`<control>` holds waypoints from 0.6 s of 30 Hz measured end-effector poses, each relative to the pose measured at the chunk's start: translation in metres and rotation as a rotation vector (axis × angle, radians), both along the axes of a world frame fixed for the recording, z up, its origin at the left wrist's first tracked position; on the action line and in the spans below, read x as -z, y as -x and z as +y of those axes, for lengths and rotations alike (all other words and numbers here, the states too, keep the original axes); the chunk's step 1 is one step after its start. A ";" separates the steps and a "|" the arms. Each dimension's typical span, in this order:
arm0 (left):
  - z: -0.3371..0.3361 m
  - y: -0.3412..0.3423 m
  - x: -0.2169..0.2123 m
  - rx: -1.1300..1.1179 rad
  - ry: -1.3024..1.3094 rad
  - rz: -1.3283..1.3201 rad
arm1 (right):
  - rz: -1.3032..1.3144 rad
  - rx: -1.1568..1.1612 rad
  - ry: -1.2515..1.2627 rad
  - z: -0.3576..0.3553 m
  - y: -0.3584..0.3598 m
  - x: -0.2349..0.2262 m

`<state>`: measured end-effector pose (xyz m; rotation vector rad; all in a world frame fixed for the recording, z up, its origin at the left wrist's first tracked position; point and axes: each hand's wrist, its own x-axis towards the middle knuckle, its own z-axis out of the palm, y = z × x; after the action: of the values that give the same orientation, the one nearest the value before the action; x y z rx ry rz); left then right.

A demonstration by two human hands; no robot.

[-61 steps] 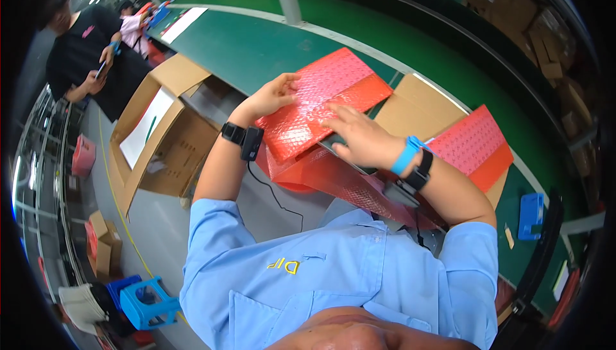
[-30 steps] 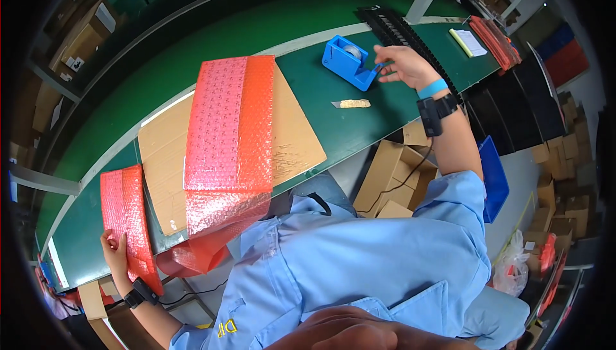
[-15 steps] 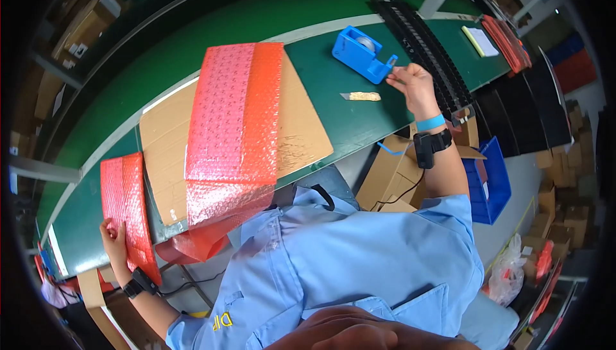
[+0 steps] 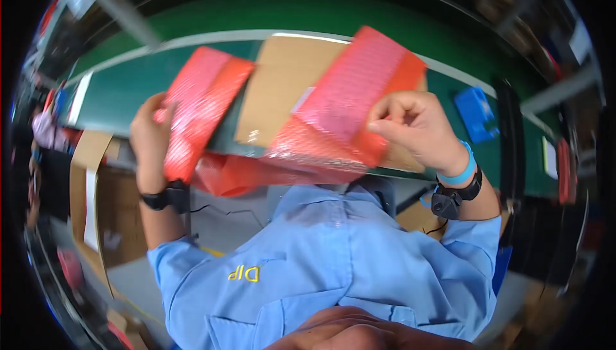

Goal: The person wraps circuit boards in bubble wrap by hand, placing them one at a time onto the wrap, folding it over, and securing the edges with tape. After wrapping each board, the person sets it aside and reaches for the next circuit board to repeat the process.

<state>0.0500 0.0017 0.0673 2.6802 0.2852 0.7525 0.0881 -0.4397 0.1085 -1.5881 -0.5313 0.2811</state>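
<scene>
My left hand (image 4: 152, 133) grips the left edge of a narrow red bubble-wrap package (image 4: 208, 90), its fingers partly behind it. Over the right part of a flat brown cardboard sheet (image 4: 289, 68) lies a larger red bubble-wrap piece (image 4: 359, 87), with loose film trailing over the table's near edge. My right hand (image 4: 414, 125) is above its right side, thumb and forefinger pinched together. Whatever that pinch holds is too small or blurred to make out. A blue tape dispenser (image 4: 476, 116) stands right of the right hand.
The green table (image 4: 115, 103) has a black slotted rack (image 4: 510, 145) across its right end. A notepad (image 4: 550, 157) and red packets (image 4: 566, 170) lie beyond it. An open cardboard box (image 4: 122, 215) stands below the table at the left.
My right hand has left the tape dispenser and moved left over the larger bubble wrap, still pinched. The left hand and narrow package are farther up the table. The view has turned.
</scene>
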 end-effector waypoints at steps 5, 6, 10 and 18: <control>-0.090 0.064 -0.020 0.529 0.980 0.158 | 0.006 -0.490 0.029 0.127 -0.018 -0.007; -0.085 0.071 -0.017 0.480 0.974 0.128 | 0.038 -0.549 0.029 0.150 -0.019 -0.004; -0.060 0.096 0.005 0.411 1.112 0.070 | 0.053 -0.720 0.010 0.215 -0.014 0.015; -0.010 0.097 0.035 0.034 0.962 -0.125 | -0.450 -0.773 0.598 0.297 -0.053 0.010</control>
<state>-0.0471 -0.0086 0.0319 1.7201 0.4310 0.5611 0.1411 -0.1424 0.0981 -1.9689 -1.5245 0.7171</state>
